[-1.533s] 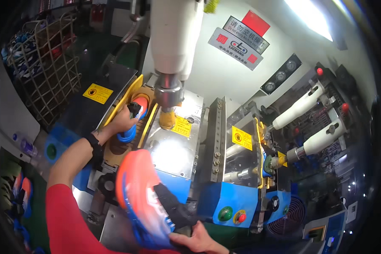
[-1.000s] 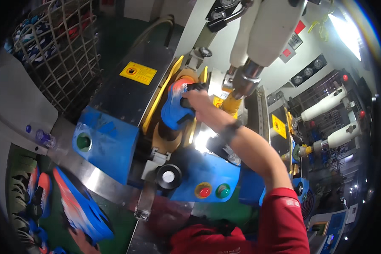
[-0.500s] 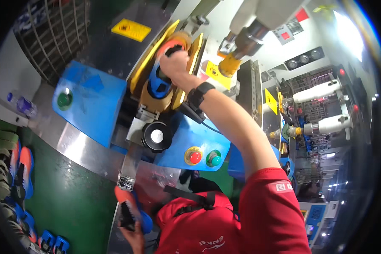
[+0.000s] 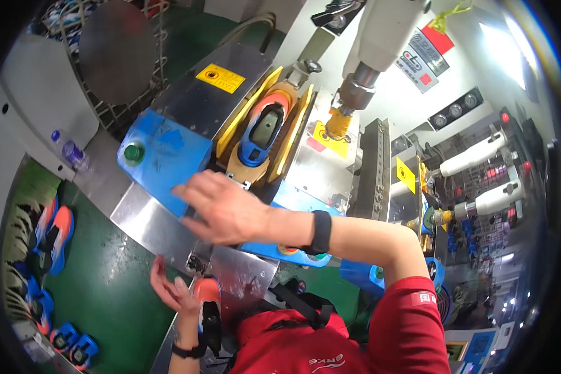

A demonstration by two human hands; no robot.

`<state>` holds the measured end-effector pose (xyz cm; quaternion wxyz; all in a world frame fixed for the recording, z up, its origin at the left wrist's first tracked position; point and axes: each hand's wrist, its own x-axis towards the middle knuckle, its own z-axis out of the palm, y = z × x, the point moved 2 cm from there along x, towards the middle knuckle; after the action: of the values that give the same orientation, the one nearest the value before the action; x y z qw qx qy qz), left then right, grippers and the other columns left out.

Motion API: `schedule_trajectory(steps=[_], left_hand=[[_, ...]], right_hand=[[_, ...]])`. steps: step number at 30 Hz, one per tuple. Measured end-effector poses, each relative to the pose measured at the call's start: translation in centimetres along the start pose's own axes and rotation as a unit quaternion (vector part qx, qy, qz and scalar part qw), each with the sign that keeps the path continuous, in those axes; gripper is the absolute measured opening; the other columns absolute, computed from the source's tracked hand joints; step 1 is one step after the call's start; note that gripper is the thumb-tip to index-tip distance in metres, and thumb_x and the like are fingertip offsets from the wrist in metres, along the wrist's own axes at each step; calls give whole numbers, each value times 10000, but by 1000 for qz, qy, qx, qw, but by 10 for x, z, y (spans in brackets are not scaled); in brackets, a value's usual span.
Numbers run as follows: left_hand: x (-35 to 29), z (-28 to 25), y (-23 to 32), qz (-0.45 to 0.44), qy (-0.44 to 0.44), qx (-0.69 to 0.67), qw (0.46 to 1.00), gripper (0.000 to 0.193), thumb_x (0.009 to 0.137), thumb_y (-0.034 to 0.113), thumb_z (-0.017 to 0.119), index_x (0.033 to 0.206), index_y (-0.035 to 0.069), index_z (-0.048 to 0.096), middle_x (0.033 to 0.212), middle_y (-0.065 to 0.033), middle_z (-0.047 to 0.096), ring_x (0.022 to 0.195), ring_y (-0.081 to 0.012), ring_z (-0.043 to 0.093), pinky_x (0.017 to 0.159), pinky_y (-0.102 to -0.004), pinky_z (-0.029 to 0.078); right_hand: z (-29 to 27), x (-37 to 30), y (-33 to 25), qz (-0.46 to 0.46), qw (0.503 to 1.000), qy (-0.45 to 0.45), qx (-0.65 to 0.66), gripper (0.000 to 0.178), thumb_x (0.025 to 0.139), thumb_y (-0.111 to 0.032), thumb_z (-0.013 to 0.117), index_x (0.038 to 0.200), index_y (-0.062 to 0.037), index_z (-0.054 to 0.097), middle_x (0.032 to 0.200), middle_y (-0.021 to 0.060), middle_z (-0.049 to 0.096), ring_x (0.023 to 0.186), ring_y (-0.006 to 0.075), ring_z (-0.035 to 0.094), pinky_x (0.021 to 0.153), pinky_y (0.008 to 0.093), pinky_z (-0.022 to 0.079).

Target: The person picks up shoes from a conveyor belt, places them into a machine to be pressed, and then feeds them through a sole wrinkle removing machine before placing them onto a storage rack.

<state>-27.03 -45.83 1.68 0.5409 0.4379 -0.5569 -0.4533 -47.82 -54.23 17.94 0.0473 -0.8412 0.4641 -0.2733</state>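
Observation:
A coral-and-blue shoe (image 4: 252,151) sits in the press cradle between two yellow side pads (image 4: 295,134); a grey-green form shows in its opening. My right hand (image 4: 221,209) is over the near end of the cradle, fingers stretched toward the left blue housing (image 4: 162,163), holding nothing. On that housing is a green button (image 4: 133,151). Lower down, my left hand (image 4: 174,292) is open, fingers apart, just left of a second coral shoe (image 4: 207,288) with a dark opening. That shoe lies on the metal ledge by my body. I cannot tell whether my left wrist touches it.
A white press arm with a yellow tip (image 4: 339,124) hangs right of the cradle. Several finished-looking shoes (image 4: 57,240) line a rack at the left. A purple-labelled bottle (image 4: 75,154) stands on the metal surface. More white press arms (image 4: 474,153) are at the right.
My right hand has left the shoe in the cradle and come down toward me. My left hand has let go of the lower shoe and risen beside it. The whole view has shifted.

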Motion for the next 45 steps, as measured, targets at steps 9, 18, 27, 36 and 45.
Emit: schedule_trajectory(steps=[9, 18, 27, 36, 45], left_hand=[[46, 64, 20, 119, 134, 19, 984, 403, 895, 253, 467, 1158, -53, 474, 1160, -189, 489, 1118, -309, 465, 1009, -443, 338], [51, 63, 19, 127, 126, 33, 983, 382, 915, 201, 509, 1190, -64, 498, 1175, -179, 496, 1118, -298, 458, 1011, -434, 341], [190, 140, 178, 275, -55, -135, 950, 406, 944, 51, 548, 1322, -2, 411, 1308, -133, 491, 1215, -228, 465, 1067, -360, 333], [306, 316, 302, 286, -251, 89, 920, 523, 993, 440, 448, 1052, -60, 592, 972, -248, 618, 968, -386, 602, 888, -407, 453], [327, 325, 301, 347, -309, 127, 876, 656, 1026, 506, 318, 795, -59, 558, 635, -185, 559, 649, -344, 589, 651, -415, 451]], right_hand=[[35, -8, 22, 64, 996, -58, 33, 507, 767, -288, 693, 1174, -18, 557, 973, 145, 580, 861, 327, 576, 758, 400, 506], [5, -11, 26, 143, 981, 92, 91, 335, 789, -122, 678, 1096, -21, 588, 950, 130, 595, 914, 316, 591, 791, 404, 502], [-242, -47, 42, 242, 891, 382, -35, 235, 960, -108, 577, 1162, 12, 576, 862, 51, 632, 782, 125, 598, 727, 281, 507], [-458, 30, 65, 266, 852, 416, -173, 432, 959, -344, 504, 1120, 52, 572, 953, 240, 649, 945, 352, 637, 845, 437, 502], [-507, 49, 118, 344, 887, 254, -172, 192, 980, -205, 472, 1001, -69, 606, 764, 25, 634, 635, 113, 614, 552, 295, 511]])
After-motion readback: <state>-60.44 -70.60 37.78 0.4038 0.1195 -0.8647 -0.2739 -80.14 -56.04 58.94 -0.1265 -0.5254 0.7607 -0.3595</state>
